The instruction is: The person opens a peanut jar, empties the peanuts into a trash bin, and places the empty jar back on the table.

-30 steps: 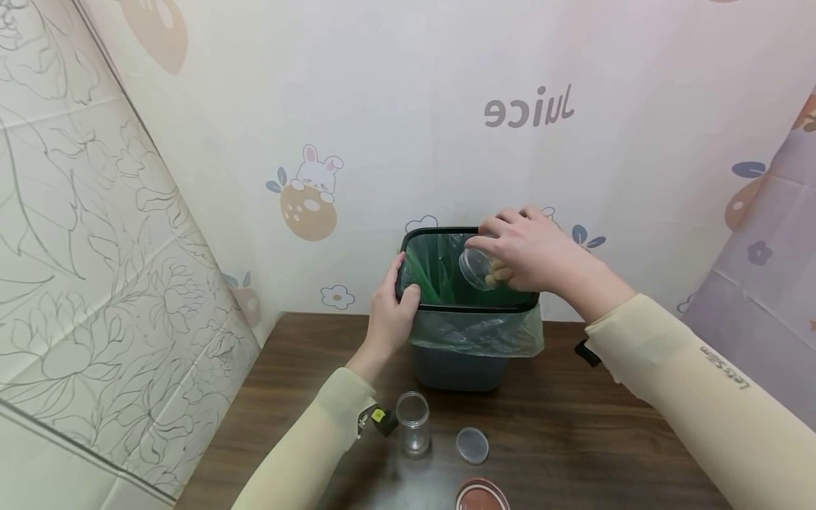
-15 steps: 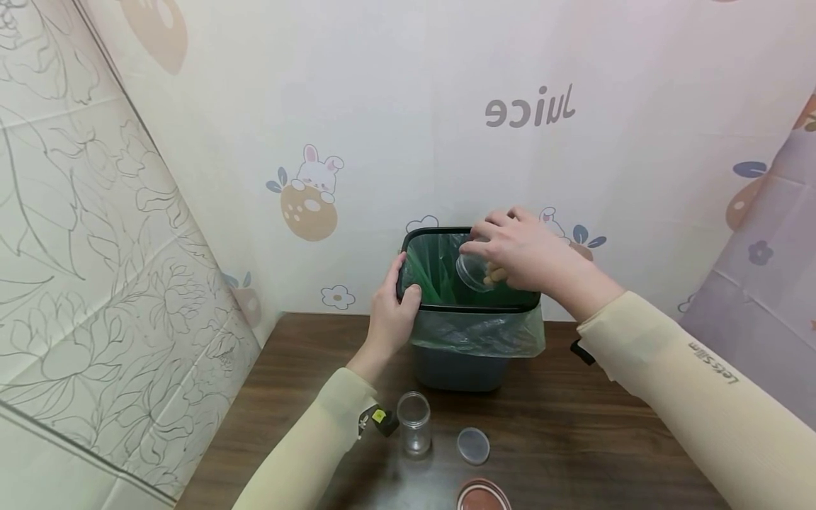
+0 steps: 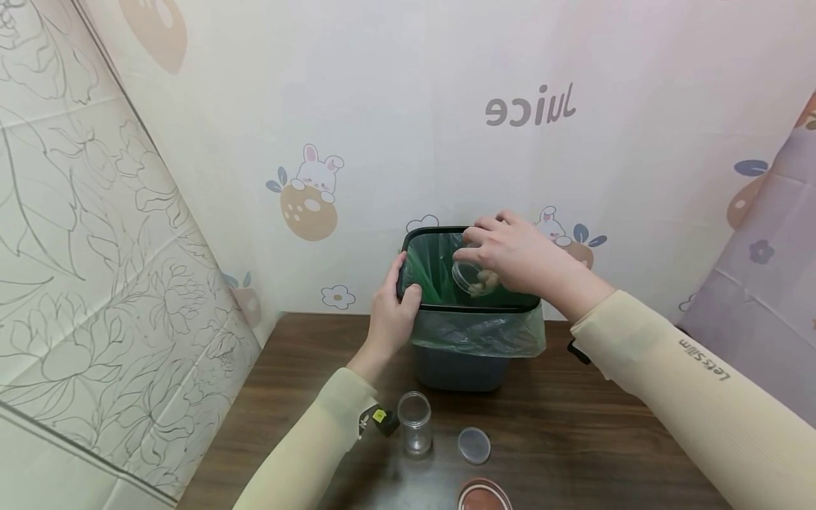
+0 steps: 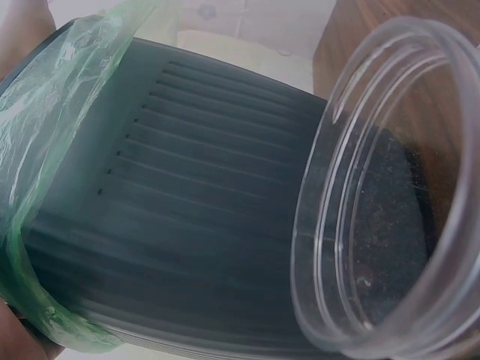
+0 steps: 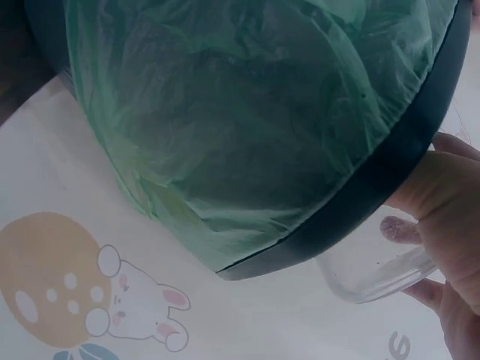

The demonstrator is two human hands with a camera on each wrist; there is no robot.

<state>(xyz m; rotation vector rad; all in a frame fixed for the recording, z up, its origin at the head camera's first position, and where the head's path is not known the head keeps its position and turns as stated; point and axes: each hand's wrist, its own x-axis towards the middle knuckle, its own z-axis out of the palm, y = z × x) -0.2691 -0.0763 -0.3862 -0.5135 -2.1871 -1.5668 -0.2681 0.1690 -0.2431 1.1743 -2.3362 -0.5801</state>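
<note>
In the head view my left hand grips the left rim of a dark trash bin lined with a green plastic bag. My right hand holds a clear plastic jar tipped on its side over the bin's mouth. Several small tan pieces show blurred in the jar. In the right wrist view the jar shows partly behind the bin's black rim, with fingers around it. The left wrist view shows the bin's ribbed side.
A second clear jar, without a lid, stands upright on the wooden table near my left wrist. Beside it lies a round clear lid. A reddish round object sits at the front edge of view. A printed curtain hangs behind the bin.
My right hand has moved a little left over the bin, with the jar in it. The tan pieces have shifted toward the jar's mouth. My left hand has stayed on the rim.
</note>
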